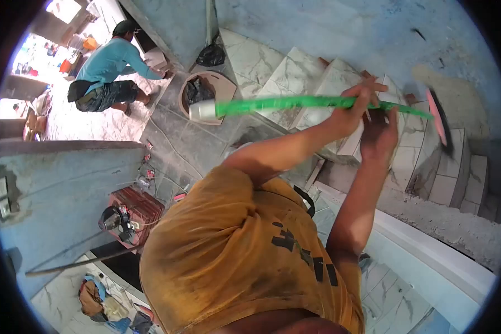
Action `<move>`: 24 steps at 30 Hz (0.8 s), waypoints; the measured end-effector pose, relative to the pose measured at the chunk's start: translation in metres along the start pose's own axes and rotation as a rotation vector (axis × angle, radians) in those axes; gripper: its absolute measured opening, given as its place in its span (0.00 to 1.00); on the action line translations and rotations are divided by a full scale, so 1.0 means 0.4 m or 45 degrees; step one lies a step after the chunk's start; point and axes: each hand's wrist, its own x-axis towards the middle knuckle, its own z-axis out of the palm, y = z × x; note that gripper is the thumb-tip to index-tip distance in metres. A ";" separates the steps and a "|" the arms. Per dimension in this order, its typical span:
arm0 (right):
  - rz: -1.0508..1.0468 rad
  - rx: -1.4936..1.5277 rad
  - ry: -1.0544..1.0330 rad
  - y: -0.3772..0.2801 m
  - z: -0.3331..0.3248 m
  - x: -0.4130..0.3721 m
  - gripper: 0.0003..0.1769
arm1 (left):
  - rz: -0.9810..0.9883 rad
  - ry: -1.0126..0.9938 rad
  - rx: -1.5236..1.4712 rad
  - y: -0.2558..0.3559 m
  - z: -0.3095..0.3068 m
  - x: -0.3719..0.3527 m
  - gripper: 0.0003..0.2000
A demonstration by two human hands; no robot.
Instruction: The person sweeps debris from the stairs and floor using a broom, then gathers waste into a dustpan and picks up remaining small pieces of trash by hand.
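A long green handle with a white end cap runs across my view, ending in a pink head with a dark edge; it looks like a broom (284, 103). My left hand (357, 107) grips the handle toward the head end, with a finger or two sticking out past it. Close beside it, my right hand (380, 133) has its fingers curled round the same handle from below. The pink head is tilted over the tiled stairs (312, 83), near the blue wall (328, 33). Slight blur hides whether the head touches a step.
A bucket (226, 83) with a black bag stands on the grey tiled floor. Beyond it, a person in a blue top (108, 61) crouches at the doorway. A reddish box (133, 209) with cables lies at left. A white ledge (428, 247) borders the stairs.
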 end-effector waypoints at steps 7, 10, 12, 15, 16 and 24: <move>-0.021 -0.107 0.490 0.165 0.001 0.159 0.12 | -0.491 -0.651 0.695 0.008 -0.324 -0.108 0.41; 0.034 -0.280 0.634 0.052 -0.057 0.285 0.20 | -0.996 -0.615 0.642 -0.038 -0.589 -0.143 0.45; -0.199 -0.468 0.670 0.044 -0.130 0.354 0.31 | -1.270 -0.686 0.789 -0.022 -0.818 -0.168 0.45; 0.018 -0.699 0.782 0.044 -0.179 0.328 0.39 | -1.311 -0.950 1.172 0.003 -1.202 -0.248 0.40; 0.154 -0.807 0.821 0.080 -0.233 0.301 0.40 | -1.236 -0.962 1.245 0.004 -1.368 -0.312 0.36; -0.111 -0.613 1.323 0.231 -0.316 0.005 0.13 | -2.213 0.118 1.477 0.159 -1.803 -0.426 0.12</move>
